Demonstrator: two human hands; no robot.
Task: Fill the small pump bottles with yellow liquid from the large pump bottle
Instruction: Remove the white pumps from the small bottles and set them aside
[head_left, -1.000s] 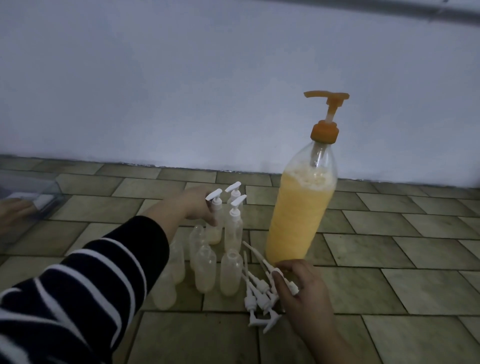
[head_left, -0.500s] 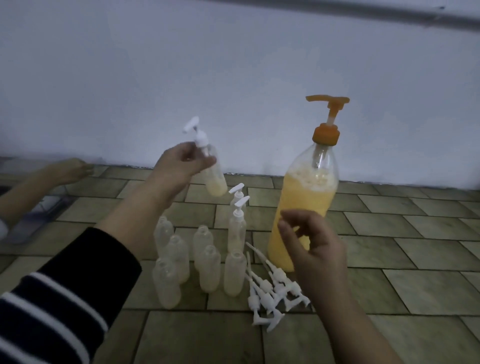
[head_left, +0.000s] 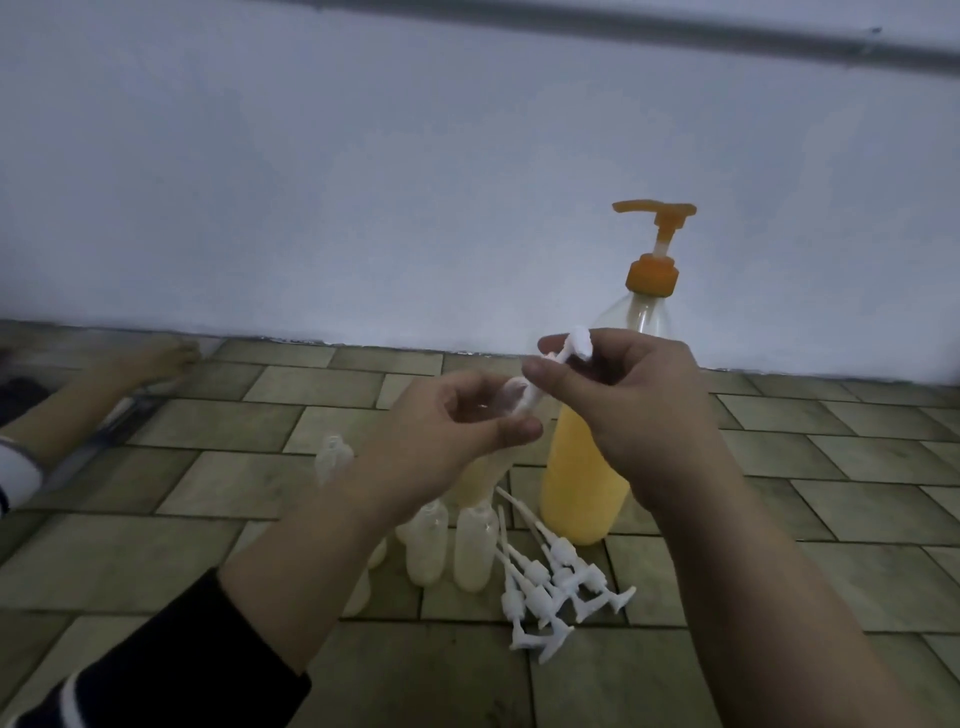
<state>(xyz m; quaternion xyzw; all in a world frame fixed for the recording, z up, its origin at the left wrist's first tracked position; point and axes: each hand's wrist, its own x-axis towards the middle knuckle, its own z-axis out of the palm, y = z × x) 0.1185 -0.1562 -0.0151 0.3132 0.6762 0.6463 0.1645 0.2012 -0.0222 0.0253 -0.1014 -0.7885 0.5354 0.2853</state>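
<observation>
Currently I'm holding a small pump bottle curled in my left hand, my right hand pinching its white pump head just above; twisting crookedly risks spilling onto the loose pumps below, beside the large pump bottle.

place: plain indoor room, kind unclear | tiled floor | bare white wall

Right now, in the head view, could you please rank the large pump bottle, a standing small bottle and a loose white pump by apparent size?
1. Large pump bottle.
2. Standing small bottle and loose white pump: look alike in length, so unranked.
</observation>
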